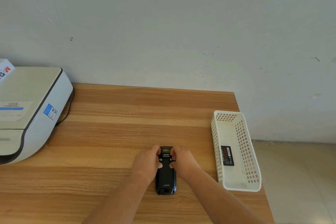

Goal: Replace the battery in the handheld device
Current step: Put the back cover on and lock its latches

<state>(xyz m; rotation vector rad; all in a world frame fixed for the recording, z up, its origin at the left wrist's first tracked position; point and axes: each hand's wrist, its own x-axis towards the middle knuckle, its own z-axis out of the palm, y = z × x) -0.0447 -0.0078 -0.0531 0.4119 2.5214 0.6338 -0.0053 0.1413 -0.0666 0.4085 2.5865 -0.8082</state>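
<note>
Both hands, left hand (147,162) and right hand (183,161), curl their fingers around the black plastic handheld device (165,174) lying face-down on the wooden desk (127,114). At its 3 o'clock, a flat black battery (227,155) lies in the white perforated plastic basket (216,143).

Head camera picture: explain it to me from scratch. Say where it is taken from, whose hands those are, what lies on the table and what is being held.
There is no machine here. A person wears a wide-angle camera on the head, so you look forward and down at their own two bare arms.

The left hand and right hand grip the upper end of a black handheld device from either side, thumbs pressing on its back. It lies back-side up on the wooden table, its back cover on.

To the right stands a white perforated plastic basket, and a single black battery lies inside it. At the far left sits a white printer with a black cable beside it. Behind is a plain wall.
</note>
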